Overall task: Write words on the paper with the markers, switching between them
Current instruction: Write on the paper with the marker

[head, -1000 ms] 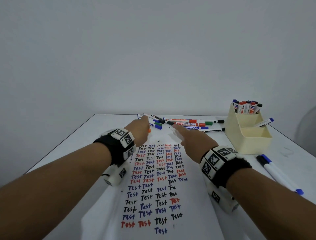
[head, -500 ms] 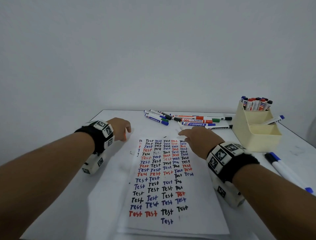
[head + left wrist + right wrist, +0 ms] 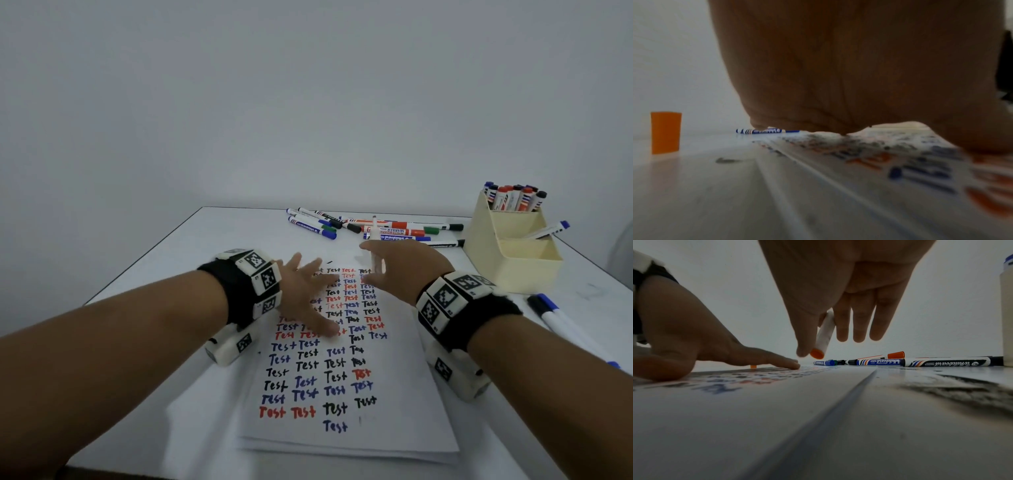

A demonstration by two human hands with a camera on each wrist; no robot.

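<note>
The paper [image 3: 387, 404] lies in front of me, filled with rows of "Test" in black, blue and red. My left hand [image 3: 308, 291] rests spread flat on its upper left part, fingers straight and holding nothing. My right hand [image 3: 376, 262] hovers over the paper's top right. Its thumb and forefinger pinch a white marker [image 3: 825, 332] with an orange end pointing down, while the other fingers hang straight. An orange cap [image 3: 666, 133] stands upright on the table left of the paper. In the right wrist view the left hand [image 3: 764, 356] presses the sheet.
Several loose markers [image 3: 376, 229] lie in a heap behind the paper. A cream holder [image 3: 507, 267] with more markers stands at the back right. Two blue-capped markers [image 3: 561, 325] lie near the right table edge. The white table [image 3: 191, 260] ends at a grey wall.
My left hand has left the spot beside the paper where it held the orange cap and now lies flat on the sheet. The right hand has raised the white marker.
</note>
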